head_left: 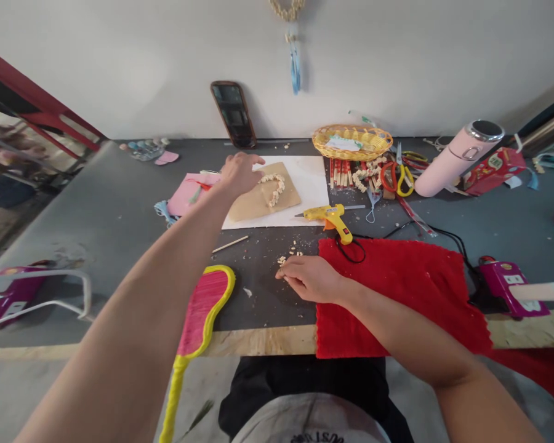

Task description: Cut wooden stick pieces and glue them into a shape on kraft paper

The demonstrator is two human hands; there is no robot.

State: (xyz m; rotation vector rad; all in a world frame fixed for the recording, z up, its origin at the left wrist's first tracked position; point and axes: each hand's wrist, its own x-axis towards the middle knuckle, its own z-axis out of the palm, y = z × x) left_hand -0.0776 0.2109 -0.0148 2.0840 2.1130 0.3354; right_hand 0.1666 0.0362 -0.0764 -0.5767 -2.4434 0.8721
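My left hand (239, 173) reaches far across the grey table and rests, fingers curled loosely, on the left edge of a brown cardboard piece (258, 203) that carries a curved row of small pale wood bits (275, 187). The cardboard lies on a white sheet (311, 184). My right hand (310, 278) lies near the front, fingers pinched over a scatter of small pale wood bits (292, 252) beside a red cloth (397, 289). A yellow glue gun (330, 218) lies between the white sheet and the red cloth.
A pink-and-yellow paddle (203, 307) lies at the front edge. At the back right are a yellow basket (352, 141), sticks, scissors (397, 175) and a pink bottle (457, 157). A purple tool (508, 280) sits right, pink paper (189, 191) left, and a phone (233, 114) leans on the wall.
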